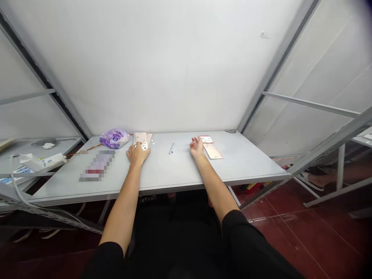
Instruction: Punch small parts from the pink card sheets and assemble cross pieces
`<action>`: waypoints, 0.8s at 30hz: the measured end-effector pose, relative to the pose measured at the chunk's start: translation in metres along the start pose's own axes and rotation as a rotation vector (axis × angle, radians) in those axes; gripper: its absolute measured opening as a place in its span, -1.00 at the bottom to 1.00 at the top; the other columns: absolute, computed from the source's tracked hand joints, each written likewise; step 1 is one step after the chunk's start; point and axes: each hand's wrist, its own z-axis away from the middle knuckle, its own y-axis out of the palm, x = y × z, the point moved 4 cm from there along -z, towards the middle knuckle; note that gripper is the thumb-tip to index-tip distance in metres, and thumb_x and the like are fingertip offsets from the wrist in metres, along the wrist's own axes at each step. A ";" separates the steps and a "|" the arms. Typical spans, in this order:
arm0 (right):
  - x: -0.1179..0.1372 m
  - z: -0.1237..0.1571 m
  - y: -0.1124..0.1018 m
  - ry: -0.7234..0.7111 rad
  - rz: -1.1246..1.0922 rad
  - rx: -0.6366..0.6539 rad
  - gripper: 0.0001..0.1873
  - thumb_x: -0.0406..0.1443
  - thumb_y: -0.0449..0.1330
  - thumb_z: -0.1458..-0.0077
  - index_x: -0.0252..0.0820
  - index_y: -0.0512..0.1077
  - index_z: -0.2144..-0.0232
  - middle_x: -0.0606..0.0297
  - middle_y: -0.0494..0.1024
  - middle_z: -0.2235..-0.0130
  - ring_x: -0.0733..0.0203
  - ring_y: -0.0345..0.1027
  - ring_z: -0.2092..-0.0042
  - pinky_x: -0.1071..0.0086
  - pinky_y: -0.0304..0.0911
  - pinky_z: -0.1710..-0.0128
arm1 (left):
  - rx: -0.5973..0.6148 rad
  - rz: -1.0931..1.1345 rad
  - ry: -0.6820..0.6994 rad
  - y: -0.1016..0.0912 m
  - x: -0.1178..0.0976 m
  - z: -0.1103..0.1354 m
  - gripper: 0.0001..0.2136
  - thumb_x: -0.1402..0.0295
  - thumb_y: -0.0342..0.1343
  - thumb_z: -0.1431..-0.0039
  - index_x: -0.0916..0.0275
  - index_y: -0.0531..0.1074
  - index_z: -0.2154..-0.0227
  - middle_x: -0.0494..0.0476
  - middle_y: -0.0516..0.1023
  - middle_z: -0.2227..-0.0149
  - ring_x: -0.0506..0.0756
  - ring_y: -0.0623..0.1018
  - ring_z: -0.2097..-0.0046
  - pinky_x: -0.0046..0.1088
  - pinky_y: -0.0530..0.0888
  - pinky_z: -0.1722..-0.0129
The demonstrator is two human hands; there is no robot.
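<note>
Ruler [171, 148] on the table [180, 170]. Left of it: left hand [138, 153], fingers slightly spread on a cream card [140, 138], near a purple packet [114, 138]. Right of it: right hand [197, 146], palm up, fingers loosely curled, pinching nothing, beside a red-topped envelope [212, 151].

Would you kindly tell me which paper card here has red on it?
The red-topped card beside the right hand; the cards under the left hand are pale.

You have 2 bare hands in view: 1 left hand [138, 153] and 1 right hand [197, 147]. You count 1 grey table [250, 162] holding 4 paper slips [213, 151], 1 purple packet [114, 138], 1 small ruler [171, 148] and 1 pixelated item [97, 166], plus 1 white power strip [43, 162] beyond it.
</note>
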 end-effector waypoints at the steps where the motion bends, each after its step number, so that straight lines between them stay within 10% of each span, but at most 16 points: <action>1: -0.002 0.004 0.006 -0.047 0.095 0.067 -0.74 -0.10 0.08 -0.32 -0.13 0.43 0.23 0.17 0.53 0.25 0.33 0.28 0.49 0.42 0.38 0.45 | -0.021 0.034 0.005 -0.002 -0.001 0.000 -0.46 0.08 0.28 -0.04 0.18 0.44 -0.08 0.47 0.47 -0.10 0.48 0.44 -0.16 0.11 0.30 -0.17; 6: -0.013 0.036 0.044 -0.534 0.879 0.512 -0.93 -0.36 0.29 -0.08 -0.14 0.59 0.35 0.17 0.57 0.20 0.12 0.43 0.13 0.29 0.36 0.01 | -0.060 0.170 0.063 -0.007 -0.009 0.002 -0.52 0.12 0.21 -0.15 0.16 0.41 -0.12 0.41 0.43 -0.16 0.43 0.48 -0.13 0.04 0.42 -0.09; 9: -0.013 0.046 0.049 -0.623 0.931 0.603 -0.89 -0.35 0.26 -0.14 -0.14 0.62 0.30 0.16 0.58 0.17 0.14 0.44 0.11 0.27 0.30 -0.08 | -0.050 0.301 0.212 -0.007 -0.022 0.005 -0.60 0.16 0.15 -0.23 0.14 0.40 -0.09 0.31 0.46 -0.16 0.37 0.47 -0.16 -0.01 0.41 -0.15; 18: -0.013 0.033 0.045 -0.235 0.386 0.474 -0.71 -0.14 0.22 -0.24 -0.15 0.48 0.07 0.30 0.60 0.30 0.35 0.47 0.42 0.53 0.30 0.46 | 0.171 0.504 0.633 0.005 -0.069 0.040 -0.61 0.23 0.10 -0.22 0.12 0.41 -0.10 0.16 0.55 -0.12 0.22 0.53 -0.11 -0.20 0.45 -0.14; 24: -0.014 0.027 0.041 -0.053 0.186 0.356 -0.76 -0.19 0.34 -0.09 -0.20 0.44 0.26 0.35 0.54 0.44 0.35 0.38 0.52 0.52 0.27 0.56 | 0.259 0.499 0.816 0.007 -0.077 0.052 -0.56 0.18 0.10 -0.21 0.20 0.41 -0.12 0.27 0.44 -0.24 0.27 0.39 -0.30 -0.12 0.32 -0.30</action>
